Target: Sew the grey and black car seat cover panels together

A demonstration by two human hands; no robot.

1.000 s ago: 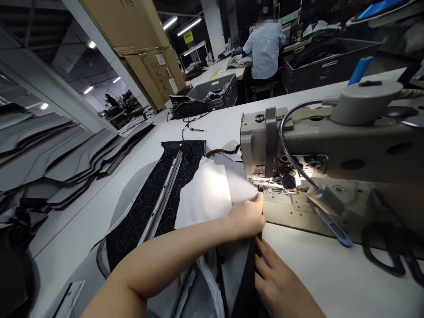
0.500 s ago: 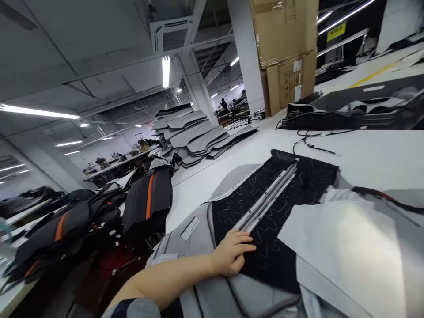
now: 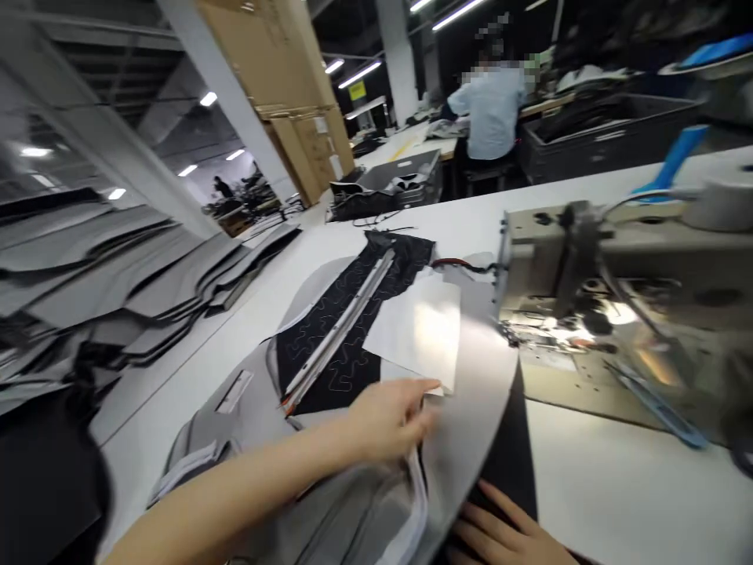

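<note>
My left hand (image 3: 388, 422) is over the grey sewn fabric piece (image 3: 464, 439), its index finger stretched toward the lower edge of a white paper sheet (image 3: 412, 326). The thumb is apart below it and slightly blurred. A white-edged strip (image 3: 415, 502) runs down from under this hand. My right hand (image 3: 511, 534) lies at the bottom with fingers spread on black material (image 3: 514, 455), beside the curved edge of the grey piece. A black quilted panel (image 3: 353, 365) with wavy stitching carries long light strips (image 3: 344, 322).
A sewing machine (image 3: 588, 298), lamp lit, stands right on the white table (image 3: 617, 479), with blue tweezers (image 3: 659, 404) on its bed. Grey panels (image 3: 129, 267) are stacked at left. Cardboard boxes (image 3: 294, 102) and a seated person (image 3: 492, 114) are farther back.
The view has swung right, bringing the sewing machine and my right hand into sight. My left hand has moved off the light strips on the black panel to the paper's lower edge.
</note>
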